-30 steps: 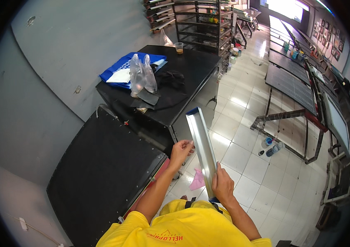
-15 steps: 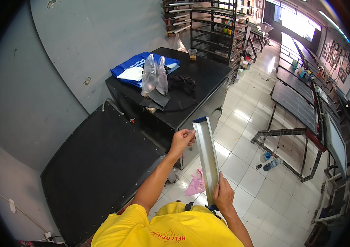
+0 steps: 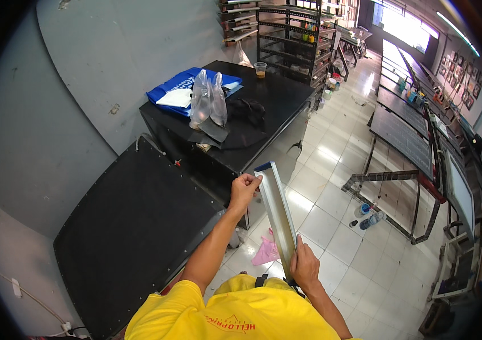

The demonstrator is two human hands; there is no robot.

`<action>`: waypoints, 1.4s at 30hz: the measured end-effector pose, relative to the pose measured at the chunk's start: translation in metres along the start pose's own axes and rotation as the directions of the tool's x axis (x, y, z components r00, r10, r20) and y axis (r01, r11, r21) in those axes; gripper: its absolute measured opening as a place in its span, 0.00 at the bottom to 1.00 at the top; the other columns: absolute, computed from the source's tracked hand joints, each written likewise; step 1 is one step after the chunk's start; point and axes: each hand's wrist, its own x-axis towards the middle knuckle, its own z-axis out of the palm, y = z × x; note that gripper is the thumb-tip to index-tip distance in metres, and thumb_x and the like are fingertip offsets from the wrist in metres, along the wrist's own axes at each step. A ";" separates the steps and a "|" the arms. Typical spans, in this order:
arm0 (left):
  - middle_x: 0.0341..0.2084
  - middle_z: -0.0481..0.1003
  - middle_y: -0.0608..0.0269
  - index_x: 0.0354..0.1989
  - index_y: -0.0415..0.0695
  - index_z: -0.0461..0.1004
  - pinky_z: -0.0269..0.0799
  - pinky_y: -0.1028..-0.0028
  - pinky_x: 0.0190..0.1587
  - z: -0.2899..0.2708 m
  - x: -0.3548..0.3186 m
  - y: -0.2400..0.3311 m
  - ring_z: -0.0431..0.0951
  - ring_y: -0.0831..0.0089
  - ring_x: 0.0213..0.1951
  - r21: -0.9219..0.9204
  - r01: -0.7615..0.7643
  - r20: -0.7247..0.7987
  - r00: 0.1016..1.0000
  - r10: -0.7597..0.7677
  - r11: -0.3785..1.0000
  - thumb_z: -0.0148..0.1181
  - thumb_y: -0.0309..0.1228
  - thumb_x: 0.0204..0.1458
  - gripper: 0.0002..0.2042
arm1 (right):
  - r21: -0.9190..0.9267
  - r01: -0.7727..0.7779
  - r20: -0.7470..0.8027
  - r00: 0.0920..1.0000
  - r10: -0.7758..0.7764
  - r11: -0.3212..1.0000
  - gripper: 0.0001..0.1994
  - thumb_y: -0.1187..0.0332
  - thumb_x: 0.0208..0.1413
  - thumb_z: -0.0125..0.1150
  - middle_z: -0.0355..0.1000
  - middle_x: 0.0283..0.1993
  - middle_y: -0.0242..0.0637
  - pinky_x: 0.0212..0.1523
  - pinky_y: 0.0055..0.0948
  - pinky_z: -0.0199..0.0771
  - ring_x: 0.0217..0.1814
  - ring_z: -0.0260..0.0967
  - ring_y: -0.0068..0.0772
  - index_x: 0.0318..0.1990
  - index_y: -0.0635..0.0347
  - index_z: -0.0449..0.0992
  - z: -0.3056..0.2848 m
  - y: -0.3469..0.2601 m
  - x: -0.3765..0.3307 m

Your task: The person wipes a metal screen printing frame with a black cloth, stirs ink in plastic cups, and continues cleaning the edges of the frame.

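Trough point(image 3: 278, 212) shifted nearer table point(image 3: 286, 107); near end hidden behind right hand point(image 3: 304, 267).

- trough point(image 3: 278, 212): silver metal, blue end cap
- surface point(image 3: 286, 99): black
- bag point(image 3: 181, 90): blue, white insert
- floor point(image 3: 332, 226): white glossy tiles
- rag point(image 3: 266, 252): pink
- shirt point(image 3: 235, 311): yellow, red print

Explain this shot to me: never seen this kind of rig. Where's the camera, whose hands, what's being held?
There is no machine. One fisheye camera on a person's head looks down, so straight edges bend. The left hand grips the far end of a long metal trough with a blue end cap, and the right hand grips its near end. On the black table lie a blue bag, clear plastic bags, dark cloth and a cup. A black panel sits to the left.
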 end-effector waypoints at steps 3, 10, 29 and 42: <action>0.20 0.74 0.69 0.28 0.43 0.73 0.66 0.81 0.26 -0.002 -0.001 0.003 0.72 0.82 0.23 0.030 0.022 -0.008 1.000 -0.022 0.999 0.63 0.36 0.53 0.10 | 0.003 -0.025 0.016 1.000 0.025 1.000 0.25 0.80 0.48 0.54 0.67 0.28 0.47 0.27 0.40 0.69 0.28 0.68 0.48 0.58 0.70 0.65 -0.001 -0.002 0.002; 0.25 0.78 0.66 0.32 0.42 0.74 0.69 0.80 0.28 -0.012 0.001 -0.003 0.77 0.79 0.26 -0.028 0.073 0.051 0.996 -0.071 0.997 0.58 0.38 0.56 0.11 | 0.021 -0.055 -0.006 0.998 0.056 0.998 0.25 0.80 0.49 0.53 0.67 0.28 0.47 0.27 0.41 0.69 0.28 0.67 0.49 0.59 0.68 0.65 0.000 0.008 0.002; 0.24 0.78 0.62 0.34 0.36 0.76 0.71 0.77 0.33 0.032 -0.070 -0.054 0.77 0.77 0.29 0.419 -0.143 0.519 0.848 -0.108 0.897 0.59 0.34 0.55 0.11 | 0.117 -0.274 -0.177 0.940 0.291 0.955 0.21 0.77 0.56 0.50 0.71 0.41 0.53 0.42 0.39 0.72 0.41 0.72 0.52 0.59 0.66 0.65 -0.020 0.050 -0.010; 0.49 0.74 0.47 0.53 0.34 0.71 0.68 0.64 0.52 -0.156 -0.241 -0.242 0.74 0.60 0.51 0.718 0.590 0.025 0.510 -0.860 0.371 0.55 0.49 0.55 0.29 | -0.147 -0.803 0.079 0.572 0.816 0.578 0.15 0.68 0.59 0.46 0.73 0.42 0.60 0.46 0.45 0.71 0.45 0.71 0.61 0.44 0.72 0.73 0.003 0.211 -0.230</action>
